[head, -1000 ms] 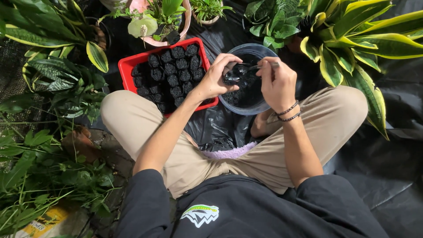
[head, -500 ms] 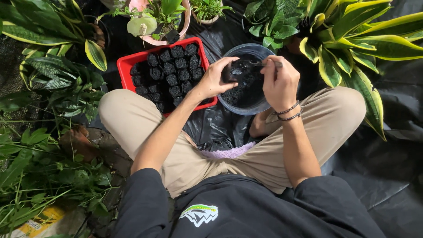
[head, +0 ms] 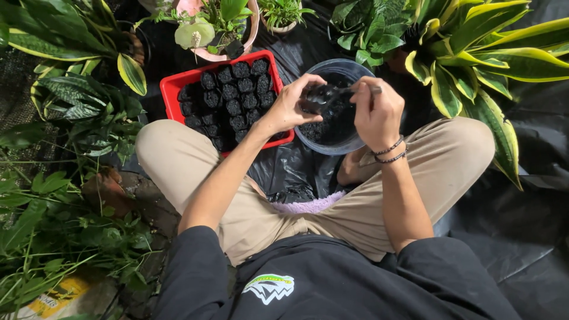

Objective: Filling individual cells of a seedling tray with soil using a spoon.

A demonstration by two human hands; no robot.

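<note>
Soil-filled black seedling bags (head: 228,98) are packed in rows in the red tray (head: 172,89) at the left; one small black bag (head: 317,98) is pinched shut in the left hand (head: 290,106) above the clear bowl of dark soil (head: 332,139); the right hand (head: 376,109) is closed on a spoon-like tool (head: 355,90); soil could be spilled onto the black plastic sheet (head: 521,225) if the soft bag were tilted or squeezed flat.

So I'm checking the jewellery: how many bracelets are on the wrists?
2, both beaded bracelets side by side on the right wrist, just below the right hand. The left wrist shows none.
</note>
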